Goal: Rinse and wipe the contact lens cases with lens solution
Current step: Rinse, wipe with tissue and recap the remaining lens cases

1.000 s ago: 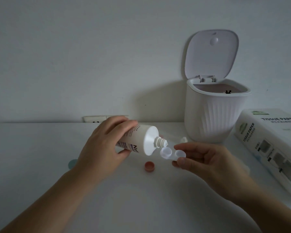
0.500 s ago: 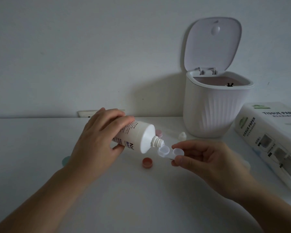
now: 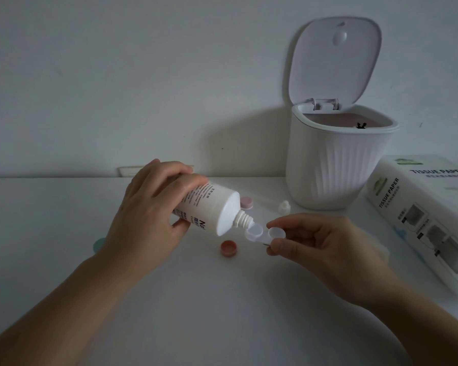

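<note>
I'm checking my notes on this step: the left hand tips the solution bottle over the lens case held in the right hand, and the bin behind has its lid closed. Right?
Not quite. The head view shows the bin with its lid open, standing upright. The rest holds: the left hand tips the solution bottle over the lens case in the right hand.

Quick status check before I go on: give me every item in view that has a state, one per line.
left hand: grips solution bottle
right hand: pinches lens case
solution bottle: uncapped, tilted, nozzle at case well
lens case: open, both caps off, held above table
bin: lid up
red cap: off, on table
bottle cap: off, standing by bin
</note>
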